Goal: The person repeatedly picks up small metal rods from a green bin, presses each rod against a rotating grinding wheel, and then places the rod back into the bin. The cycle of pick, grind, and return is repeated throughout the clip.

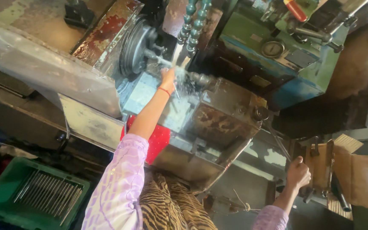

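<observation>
The person stood at a worn lathe (218, 106), its body rusted brown in places and painted green and blue farther back. The left hand (167, 79) was stretched forward into the working zone beside the round chuck (138, 44), where coolant sprayed from the segmented teal hoses (192, 19) hanging above. A thin metal rod (176, 90) showed just under that hand, slanting down through the spray; the fingers seemed gathered at its upper end, though the splashing liquid blurred them and whether they were actually clamped on it could not be told. A red thread bracelet (164, 90) circled the wrist, and the arm wore a pale lilac sleeve (118, 183).

The right hand (298, 172) was low and to the side, well apart from the left, with its fingers curled shut around the end of a long slim lever (277, 142) that ran up toward the machine's carriage. Just beside this hand stood an open cardboard box (354, 179).

At the lower left (below the machine's tray) sat a green plastic crate (5, 200) holding a row of similar thin rods (50, 196) laid side by side. A red cloth (158, 142) hung over the tray's front edge.
</observation>
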